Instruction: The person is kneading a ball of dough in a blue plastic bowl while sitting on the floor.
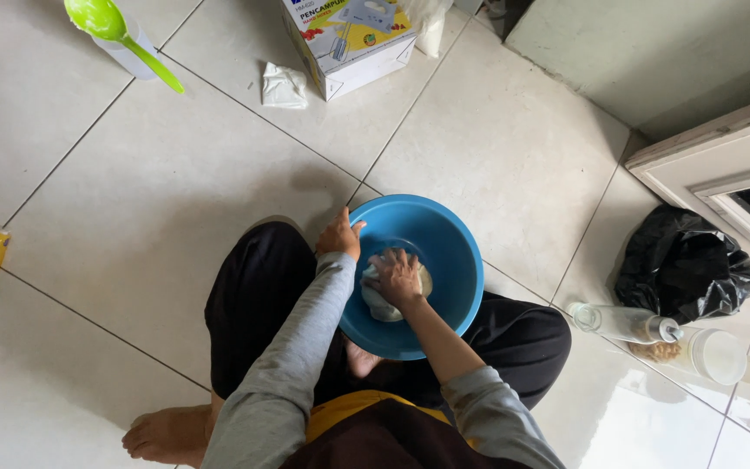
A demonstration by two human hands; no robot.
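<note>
The left hand (339, 235) grips the bowl (457, 260) rim. The right hand (398, 278) presses, fingers clenched, into the dough (378, 304) beneath it. The dough appears soft and sticky; grasp it from above.

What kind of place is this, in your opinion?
Probably a home floor used for food preparation: pale floor tiles, a blue bowl with dough under the right hand, and a green ladle.

smooth plastic bowl (453, 252), glossy floor tiles (175, 200)
</note>
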